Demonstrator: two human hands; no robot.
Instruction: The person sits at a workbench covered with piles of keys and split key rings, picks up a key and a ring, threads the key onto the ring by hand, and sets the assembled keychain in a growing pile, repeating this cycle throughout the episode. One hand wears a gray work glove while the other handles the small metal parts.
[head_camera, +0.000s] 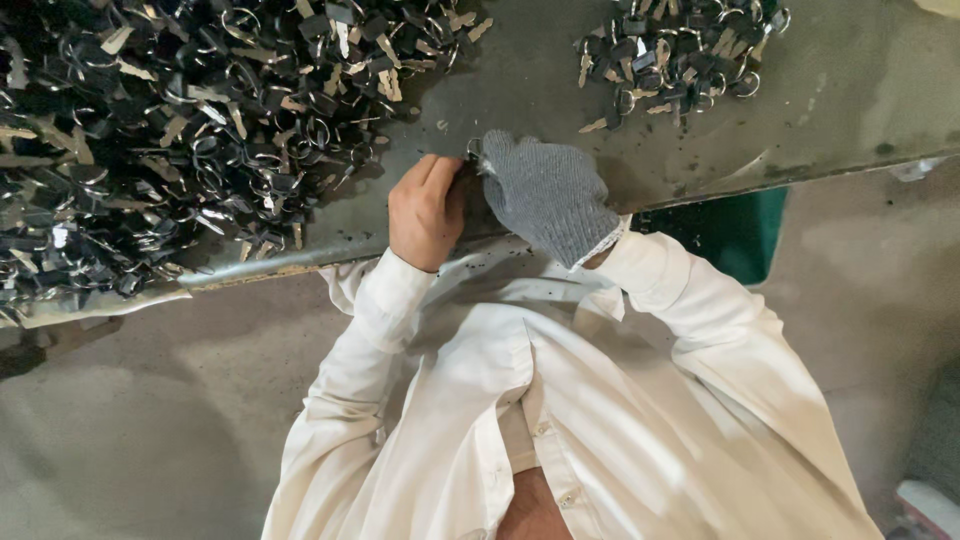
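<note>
My left hand (425, 212) is bare and curled at the near edge of a grey metal worktable (540, 80). My right hand (545, 192) wears a grey knitted glove and meets the left hand over a small metal ring piece (474, 149), pinched between the fingertips of both. A large heap of dark metal keys with rings (170, 130) covers the table's left part, close to my left hand. A smaller heap of the same pieces (675, 50) lies at the far right of the table.
My white shirt (560, 400) fills the lower middle. A green object (735, 230) sits under the table's edge at right. Concrete floor (150, 420) lies below, and a white thing (930, 505) shows at the bottom right corner.
</note>
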